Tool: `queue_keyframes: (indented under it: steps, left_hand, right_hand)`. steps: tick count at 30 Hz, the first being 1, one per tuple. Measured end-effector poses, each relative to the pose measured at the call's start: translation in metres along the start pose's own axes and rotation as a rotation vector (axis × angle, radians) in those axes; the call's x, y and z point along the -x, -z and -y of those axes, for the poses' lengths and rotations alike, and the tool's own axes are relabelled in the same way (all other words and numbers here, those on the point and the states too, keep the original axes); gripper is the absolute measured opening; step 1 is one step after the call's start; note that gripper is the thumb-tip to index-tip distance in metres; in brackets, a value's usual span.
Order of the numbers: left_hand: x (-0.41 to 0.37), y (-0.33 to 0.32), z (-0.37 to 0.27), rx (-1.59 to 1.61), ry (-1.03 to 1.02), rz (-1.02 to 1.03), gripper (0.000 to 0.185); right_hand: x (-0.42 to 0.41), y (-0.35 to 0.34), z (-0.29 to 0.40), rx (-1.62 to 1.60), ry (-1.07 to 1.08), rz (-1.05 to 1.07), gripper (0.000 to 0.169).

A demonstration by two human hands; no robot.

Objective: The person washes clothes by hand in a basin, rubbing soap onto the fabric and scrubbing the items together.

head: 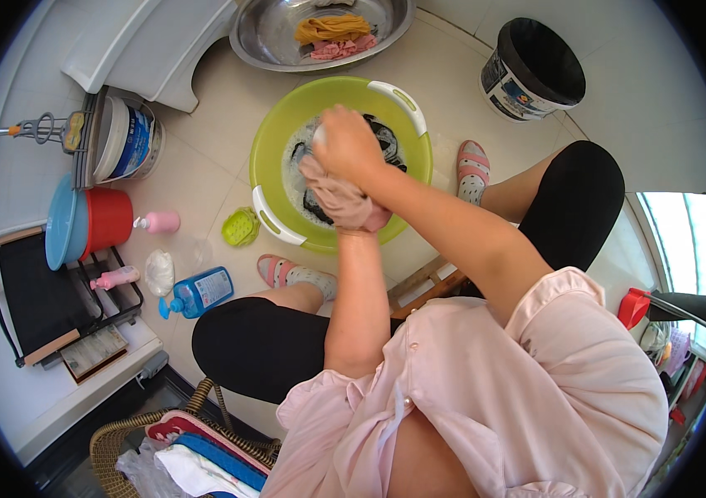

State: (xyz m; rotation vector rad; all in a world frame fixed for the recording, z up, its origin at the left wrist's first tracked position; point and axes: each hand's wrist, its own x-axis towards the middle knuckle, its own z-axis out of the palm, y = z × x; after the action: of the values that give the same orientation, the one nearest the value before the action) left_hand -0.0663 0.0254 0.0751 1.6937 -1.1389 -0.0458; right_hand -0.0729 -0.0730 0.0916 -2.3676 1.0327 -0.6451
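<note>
A wet beige cloth (335, 194) is draped over and bunched in my left hand (378, 219), above a lime-green plastic basin (265, 143) with white handles. My right hand (348, 140) is just beyond it, with curled fingers around a small white piece (320, 133) that looks like a bar of soap. Its underside and most of the left fingers are hidden. Dark garments (384, 134) with light patches lie in sudsy water (293, 177) below both hands.
Beyond the basin, a steel tub (259, 46) holds yellow and pink cloths. A black-rimmed bucket (539, 68) stands at far right. On the left floor are a green soap dish (241, 226), a pink pump bottle (161, 222) and a blue pump bottle (203, 291). A wicker basket (104, 436) is near-left.
</note>
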Motion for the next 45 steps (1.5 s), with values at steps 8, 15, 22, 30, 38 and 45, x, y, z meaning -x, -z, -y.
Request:
queue_keyframes:
  steps: [8,15,22,30,38,45]
  left_hand:
    - [0.01,-0.003,-0.01,1.408,0.531,-0.12,0.06]
    - [-0.019,0.018,-0.022,0.302,0.04,0.014,0.067]
    - [-0.004,-0.002,-0.013,1.21,0.383,0.085,0.065]
    - [-0.016,0.014,-0.026,1.709,0.748,-0.167,0.054]
    - [0.0,-0.008,0.056,2.055,0.784,0.136,0.059]
    - [-0.019,-0.004,-0.041,1.646,0.708,-0.271,0.059]
  right_hand:
    - [0.027,-0.007,0.014,-0.023,0.276,-0.091,0.042]
    - [0.046,0.007,0.025,-0.237,0.296,-0.001,0.042]
    - [0.004,0.004,0.003,0.005,0.043,-0.137,0.041]
    - [0.069,0.025,0.053,-0.197,0.488,-0.008,0.028]
    - [0.01,0.013,0.018,-0.33,-0.324,0.029,0.035]
    - [0.029,0.018,0.022,-0.028,0.203,-0.011,0.039]
